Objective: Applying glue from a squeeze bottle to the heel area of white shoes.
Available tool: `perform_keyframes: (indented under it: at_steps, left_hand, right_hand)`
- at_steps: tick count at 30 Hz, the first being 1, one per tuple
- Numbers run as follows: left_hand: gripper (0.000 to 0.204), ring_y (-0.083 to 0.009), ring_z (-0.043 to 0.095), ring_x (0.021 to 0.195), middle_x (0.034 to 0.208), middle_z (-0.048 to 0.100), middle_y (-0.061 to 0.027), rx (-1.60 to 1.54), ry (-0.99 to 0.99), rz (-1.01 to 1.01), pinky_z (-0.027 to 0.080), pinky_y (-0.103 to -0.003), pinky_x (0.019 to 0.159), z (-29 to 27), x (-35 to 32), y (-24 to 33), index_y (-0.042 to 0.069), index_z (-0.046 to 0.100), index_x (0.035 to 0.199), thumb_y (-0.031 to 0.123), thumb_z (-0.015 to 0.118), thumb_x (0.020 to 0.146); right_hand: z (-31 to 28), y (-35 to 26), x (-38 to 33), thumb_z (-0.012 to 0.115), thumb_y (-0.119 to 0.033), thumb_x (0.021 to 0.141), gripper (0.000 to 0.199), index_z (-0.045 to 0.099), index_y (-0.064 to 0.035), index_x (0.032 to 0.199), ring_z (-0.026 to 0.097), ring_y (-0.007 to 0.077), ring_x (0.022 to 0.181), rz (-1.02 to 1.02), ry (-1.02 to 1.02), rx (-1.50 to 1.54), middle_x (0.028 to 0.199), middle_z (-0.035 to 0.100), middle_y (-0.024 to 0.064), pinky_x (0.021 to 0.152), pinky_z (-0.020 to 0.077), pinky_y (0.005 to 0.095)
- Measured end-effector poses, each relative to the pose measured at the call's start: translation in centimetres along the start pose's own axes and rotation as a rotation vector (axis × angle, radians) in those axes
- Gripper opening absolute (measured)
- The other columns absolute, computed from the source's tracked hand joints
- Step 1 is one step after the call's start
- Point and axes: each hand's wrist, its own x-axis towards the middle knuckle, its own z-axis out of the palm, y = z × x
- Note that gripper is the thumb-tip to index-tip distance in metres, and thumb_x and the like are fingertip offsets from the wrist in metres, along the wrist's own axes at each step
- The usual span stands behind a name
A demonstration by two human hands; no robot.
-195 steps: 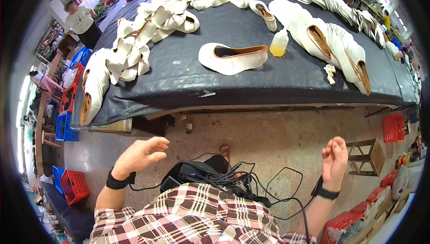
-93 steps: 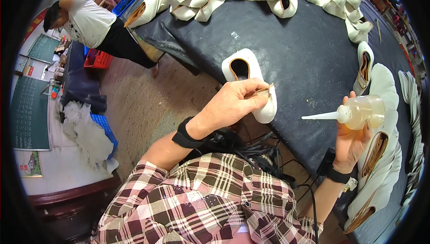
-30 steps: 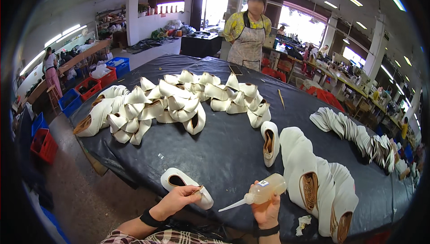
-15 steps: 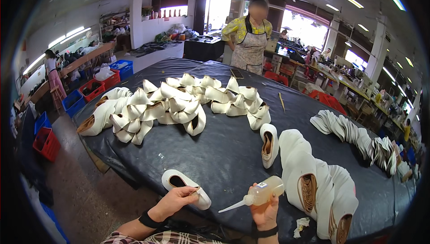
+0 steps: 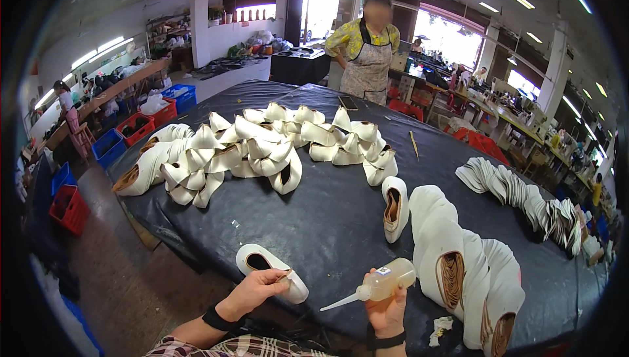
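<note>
At the table's near edge, my left hand [image 5: 261, 291] pinches the rim of a white shoe upper [image 5: 261, 252] with a dark opening. My right hand [image 5: 386, 311] is wrapped round a clear squeeze bottle [image 5: 392, 278] of pale yellowish liquid. The bottle lies tilted, its long thin nozzle pointing left towards the upper, apart from it. Beyond my right hand, a single white shoe upper [image 5: 394, 209] with a tan lining rests by nested stacks of white uppers [image 5: 436, 239]. A crumpled scrap [image 5: 441, 331] is beside my right wrist.
A heap of white uppers [image 5: 262, 141] spreads over the far left of the black-covered table [image 5: 327, 226]. More stacked white pieces [image 5: 511, 190] lie at the right. A thin yellowish stick [image 5: 414, 145] and a phone [image 5: 348, 103] lie farther back. A person in an apron [image 5: 368, 62] stands across the table.
The view has shifted slightly. Both hands keep their hold on the upper and the bottle, nearly in place. The person at the far left has moved a little.
</note>
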Motion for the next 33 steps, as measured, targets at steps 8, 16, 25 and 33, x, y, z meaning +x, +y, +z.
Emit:
perform_keyframes:
  at_steps: [8, 16, 25, 33]
  left_hand:
    - [0.029, -0.0069, 0.051, 0.083, 0.091, 0.057, -0.0022, -0.029, 0.013, -0.011, 0.039, -0.019, 0.076, 0.1, 0.2, 0.3, -0.003, 0.054, 0.106, 0.010, 0.055, 0.081]
    - [0.029, -0.0066, 0.051, 0.082, 0.091, 0.057, -0.0020, -0.041, 0.036, 0.005, 0.039, -0.019, 0.074, 0.1, -0.4, 0.3, -0.004, 0.053, 0.106, 0.009, 0.054, 0.081]
    - [0.029, -0.0099, 0.052, 0.078, 0.084, 0.059, -0.0050, 0.248, 0.169, 0.130, 0.041, -0.024, 0.072, -0.5, -2.3, 0.6, 0.000, 0.056, 0.102, 0.015, 0.055, 0.078]
    - [0.028, -0.0122, 0.054, 0.079, 0.084, 0.061, -0.0073, 0.117, 0.376, 0.134, 0.041, -0.026, 0.074, -1.0, -7.7, 1.3, 0.000, 0.057, 0.099, 0.016, 0.056, 0.075]
  right_hand:
    - [0.3, 0.1, 0.6, 0.073, -0.031, 0.061, 0.063, 0.044, -0.0104, 0.112, 0.050, 0.0285, 0.101, 0.033, -0.027, 0.014, 0.110, 0.050, 0.0140, 0.080, 0.0465, 0.0453]
    - [0.2, 0.3, 0.8, 0.073, -0.032, 0.062, 0.067, 0.042, -0.0107, 0.117, 0.047, 0.0299, 0.105, 0.081, -0.116, -0.003, 0.114, 0.048, 0.0148, 0.087, 0.0406, 0.0478]
    - [0.3, 1.6, 2.2, 0.062, -0.032, 0.073, 0.062, 0.035, -0.0035, 0.121, 0.051, 0.0313, 0.100, 0.160, -0.200, -0.052, 0.116, 0.045, 0.0184, 0.079, 0.0479, 0.0449]
    - [3.3, 5.2, 3.6, 0.065, -0.028, 0.069, 0.071, 0.033, 0.0082, 0.121, 0.043, 0.0289, 0.110, 0.427, -0.226, -0.170, 0.121, 0.042, 0.0199, 0.091, 0.0377, 0.0391]
